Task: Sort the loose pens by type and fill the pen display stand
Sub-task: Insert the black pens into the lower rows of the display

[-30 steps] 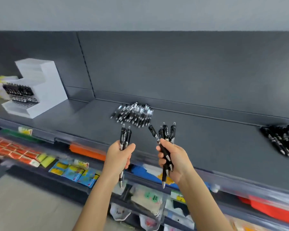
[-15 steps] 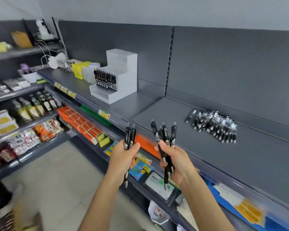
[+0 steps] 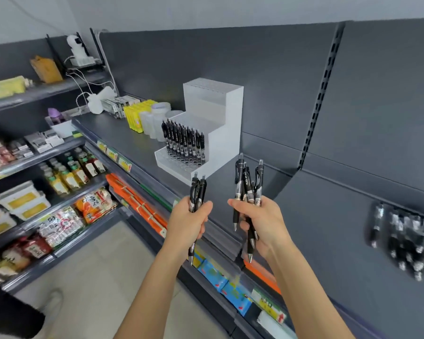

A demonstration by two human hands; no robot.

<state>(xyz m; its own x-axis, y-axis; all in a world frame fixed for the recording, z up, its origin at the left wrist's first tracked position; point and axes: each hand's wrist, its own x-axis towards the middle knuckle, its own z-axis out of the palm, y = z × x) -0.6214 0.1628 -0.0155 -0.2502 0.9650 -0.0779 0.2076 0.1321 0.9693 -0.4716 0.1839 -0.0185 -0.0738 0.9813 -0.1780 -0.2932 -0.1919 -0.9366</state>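
gripping pens: left hand two, right hand several, white stand ahead

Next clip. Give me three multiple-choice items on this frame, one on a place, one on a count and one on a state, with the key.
1. Where in the display stand does the row of pens sit?
A. On the top step
B. Lying across all the steps
C. Upright on a low step near the front

2. How many pens does the left hand hold?
A. One
B. Two
C. Six

3. What is the right hand doing?
A. Gripping a bunch of pens
B. Hanging empty
C. Pointing at the stand

Key:
1 C: the black row stands low, and the upper steps are bare.
2 B: two pens stick up side by side from the fist.
3 A: its fingers curl round the barrels, with the tips poking out below.
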